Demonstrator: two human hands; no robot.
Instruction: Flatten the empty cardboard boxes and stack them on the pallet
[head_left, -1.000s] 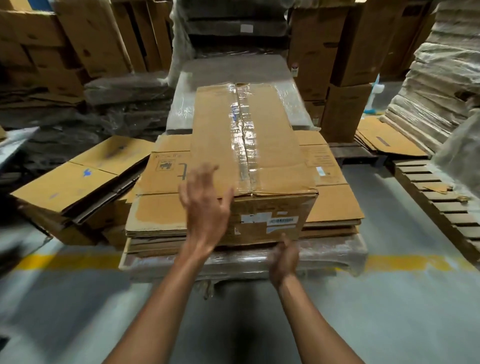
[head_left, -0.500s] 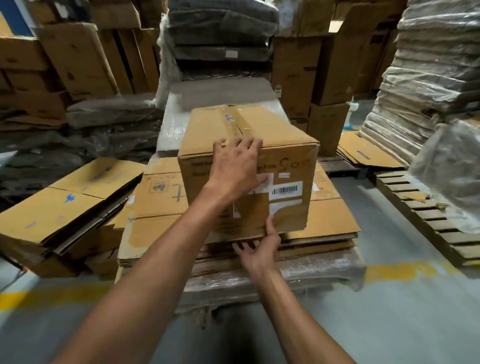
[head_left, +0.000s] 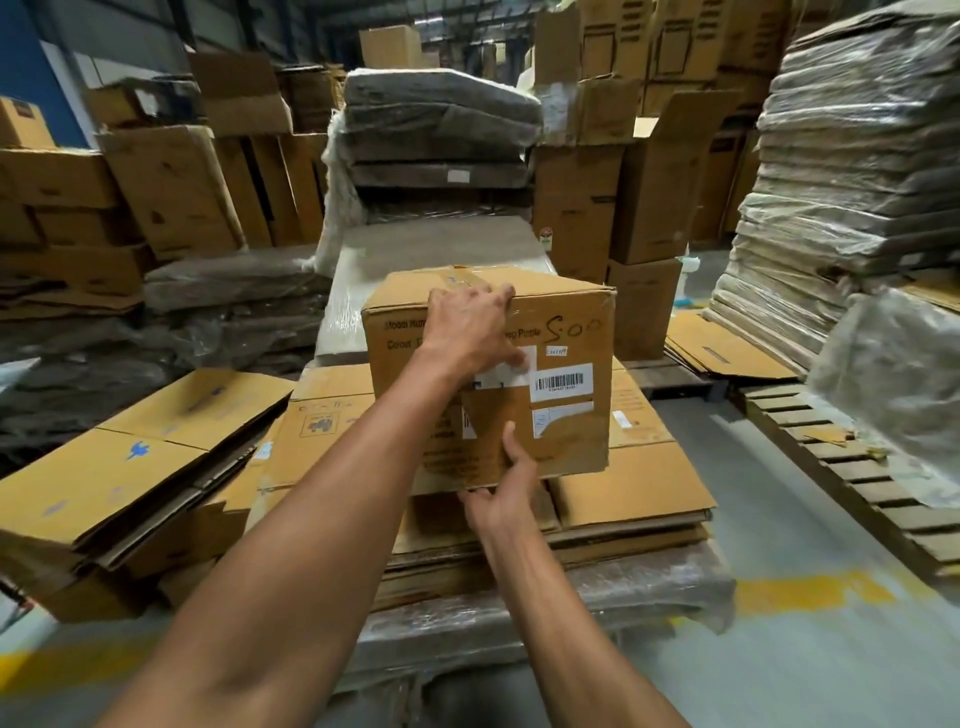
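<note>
A taped brown cardboard box (head_left: 566, 415) with a barcode label stands on a stack of flattened boxes (head_left: 639, 483) over a plastic-wrapped pallet (head_left: 649, 587). My left hand (head_left: 470, 327) grips the box's top near edge, fingers curled over onto the taped top. My right hand (head_left: 506, 486) holds the bottom near edge, thumb up against the front face and fingers underneath, out of sight. The box's near face looks tipped up toward me.
Flattened boxes (head_left: 119, 478) lie in a loose pile at the left. A bare wooden pallet (head_left: 852, 462) sits at the right, below wrapped stacks (head_left: 852, 197). A low wrapped stack (head_left: 431, 244) stands behind the box, with tall cartons beyond. A yellow line (head_left: 810, 592) crosses the grey floor.
My left hand went from hovering above the box to gripping its top edge. My right hand moved under the bottom edge. The box's near end has come up, showing more of its front face.
</note>
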